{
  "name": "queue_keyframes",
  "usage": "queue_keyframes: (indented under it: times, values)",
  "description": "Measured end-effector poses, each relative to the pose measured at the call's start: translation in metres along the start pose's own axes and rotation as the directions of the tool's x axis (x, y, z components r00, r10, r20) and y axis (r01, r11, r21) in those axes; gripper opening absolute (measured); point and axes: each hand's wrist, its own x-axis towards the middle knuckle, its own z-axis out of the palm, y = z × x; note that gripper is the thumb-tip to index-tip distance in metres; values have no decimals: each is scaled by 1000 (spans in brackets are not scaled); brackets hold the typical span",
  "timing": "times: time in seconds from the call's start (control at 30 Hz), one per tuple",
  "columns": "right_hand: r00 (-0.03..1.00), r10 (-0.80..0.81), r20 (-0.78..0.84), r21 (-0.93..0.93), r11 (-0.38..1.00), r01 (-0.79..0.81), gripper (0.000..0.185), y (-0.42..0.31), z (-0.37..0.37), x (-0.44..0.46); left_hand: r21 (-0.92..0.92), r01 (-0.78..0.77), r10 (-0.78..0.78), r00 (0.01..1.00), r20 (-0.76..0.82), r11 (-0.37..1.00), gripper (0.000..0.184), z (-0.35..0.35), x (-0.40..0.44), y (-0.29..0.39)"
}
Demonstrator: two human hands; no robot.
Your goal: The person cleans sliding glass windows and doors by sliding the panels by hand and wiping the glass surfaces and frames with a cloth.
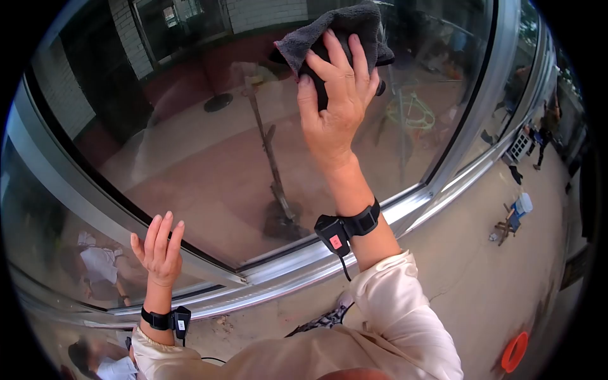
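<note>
We have the right hand (337, 104) raised toward 12 o'clock, laid over a dark grey cloth (356, 19) at the upper part of a large window pane (190, 168). That right grip has hold of the cloth with fingers parted and curved across it, seemingly pressing it to the glass more than pinching it; the hand hides the cloth's underside, so we cannot tell how it is folded. Our left hand (160, 252), at 8 o'clock, holds nothing: its fingers are extended and slightly apart, just beside the metal frame (117, 218), and whether they touch it we cannot tell. A black wristband (364, 220) with a small box circles the right wrist, and another (159, 319) the left. We judge the step in hand to be wiping the high part of this pane, with hazy patches on the glass toward 10 o'clock. As we see it, the next move calls for even pressure through the spread fingers, a sweep along the glass, and care that the cloth's loose corner does not fold under. Well apart from us, a bucket (523, 203) sits on a small stool (508, 223) toward 3 o'clock, and an orange basin (515, 352) rests on the ground toward 4 o'clock.
</note>
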Motion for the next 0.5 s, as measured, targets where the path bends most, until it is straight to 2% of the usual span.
queue_keyframes:
  times: [0.03,0.1,0.17,0.3,0.37,0.4,0.43,0.5]
  values:
    - [998,-57,37,-4,998,58,19,11,-6,-4,12,13,-13,1000,10,1000,29,0,0,1]
    - [997,-26,70,-13,1000,27,23,26,-24,-32,29,-7,8,1000,-6,1000,28,2,0,0]
    - [997,50,59,-106,993,-43,30,45,-43,-86,26,-3,3,1000,14,1000,29,1,2,1]
    - [924,378,50,-256,899,-354,30,68,-88,-223,34,-11,10,999,43,999,28,2,1,1]
    - [769,638,-41,-335,717,-612,38,60,-104,-296,34,-12,10,998,58,999,28,1,1,1]
    - [632,771,-77,-338,576,-745,43,53,-112,-325,35,-7,5,999,54,999,28,1,1,2]
    - [475,873,-113,-332,417,-846,48,48,-119,-348,41,2,-4,999,45,999,28,2,2,2]
    - [87,992,-89,-334,52,-941,54,35,-134,-377,49,15,-18,998,56,999,28,0,1,2]
